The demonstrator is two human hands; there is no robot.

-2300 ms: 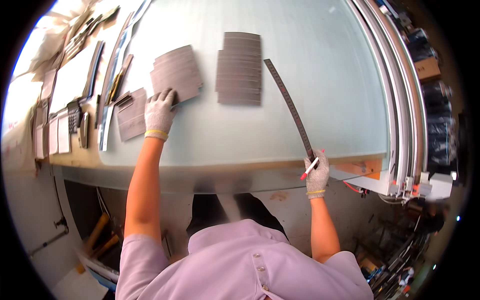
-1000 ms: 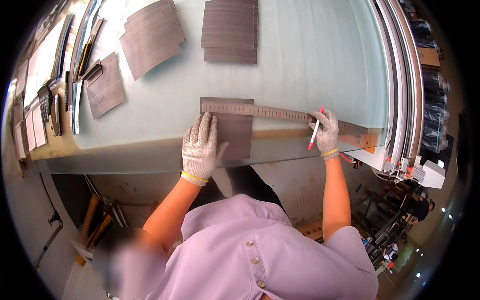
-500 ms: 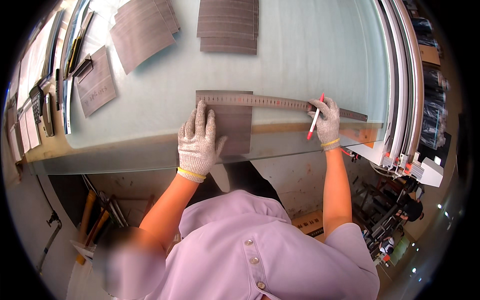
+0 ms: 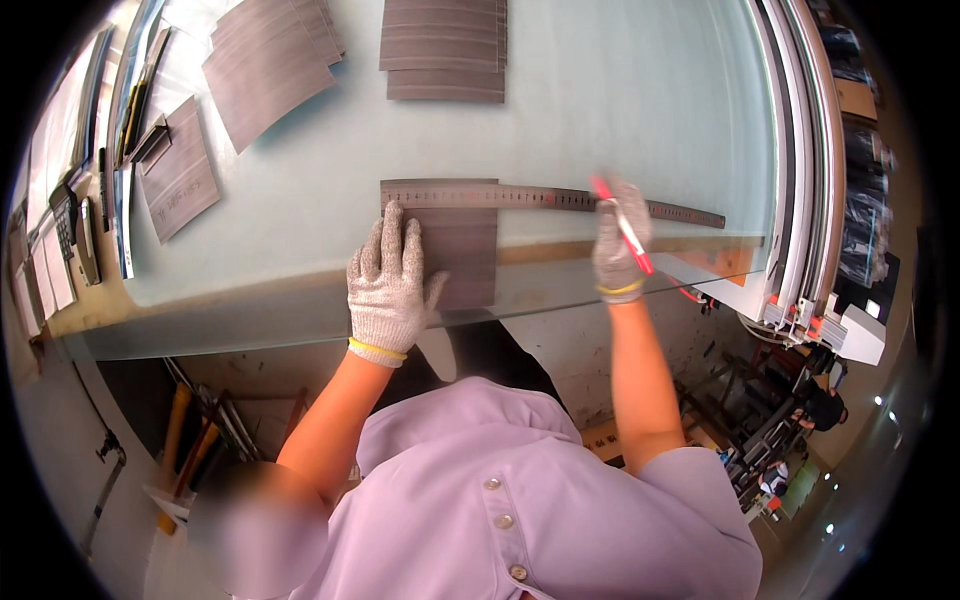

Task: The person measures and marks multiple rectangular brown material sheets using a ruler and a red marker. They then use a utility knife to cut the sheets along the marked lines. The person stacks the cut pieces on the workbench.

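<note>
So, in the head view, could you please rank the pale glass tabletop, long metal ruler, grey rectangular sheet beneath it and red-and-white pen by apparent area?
1. Glass tabletop
2. Grey sheet, counting covered parts
3. Metal ruler
4. Red-and-white pen

Your worktop (image 4: 640,90) has a smooth, pale blue-green surface. Directly on it lies one single sheet (image 4: 462,260), brown-grey. Beyond this sheet there is a straight stack (image 4: 443,45); beyond it and to the left, a fanned stack (image 4: 268,70); further to its left, a handwritten sheet (image 4: 183,190).
</note>
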